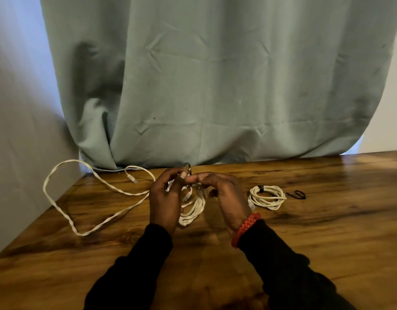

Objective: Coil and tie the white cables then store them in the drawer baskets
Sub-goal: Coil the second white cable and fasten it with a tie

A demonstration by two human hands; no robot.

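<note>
Both hands, left hand [164,200] and right hand [224,198], pinch a thin dark tie [189,171] over the coiled white cable [194,209] (so loops stay together) above the brown wooden bench [304,231].

A wooden table [304,231] with dark, streaky grain and a glossy sheen fills the lower half of the view. Behind its far edge hangs a creased grey-green curtain [215,86], its hem bunching at the table's back left corner. Pale wall [18,108] shows to the left of the curtain, and a lighter strip at far right.
</note>
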